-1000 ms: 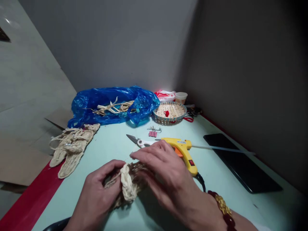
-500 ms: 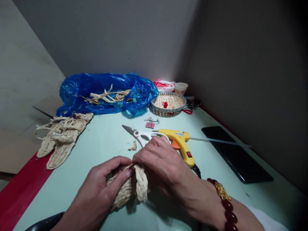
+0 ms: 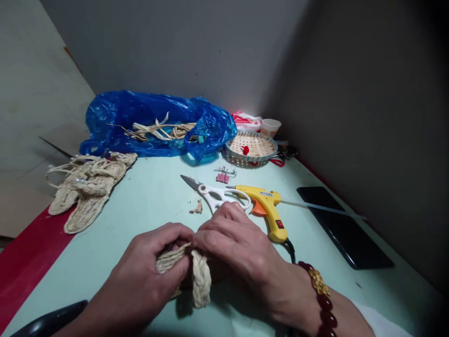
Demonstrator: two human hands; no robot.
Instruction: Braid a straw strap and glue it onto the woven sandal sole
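Observation:
Low on the pale green table (image 3: 147, 206), my left hand (image 3: 147, 276) is closed around a small woven straw sandal (image 3: 170, 260). My right hand (image 3: 238, 248) grips the same sandal from the right, its fingertips pinching the pale braided strap (image 3: 201, 281) that loops down over the sandal's middle. Most of the sandal is hidden under my two hands. A dark red bead bracelet (image 3: 324, 304) circles my right wrist.
White-handled scissors (image 3: 213, 194) and a yellow glue gun (image 3: 268, 210) lie just beyond my hands. A pair of straw sandals (image 3: 84, 189) lies at the left edge. A blue plastic bag (image 3: 154, 124) of straw, a round basket (image 3: 250, 147), a paper cup (image 3: 271, 127) and a black phone (image 3: 343, 227) stand around.
The sandal has been turned in my hands, so the braided strap now hangs lower and more to the right. The view has shifted slightly.

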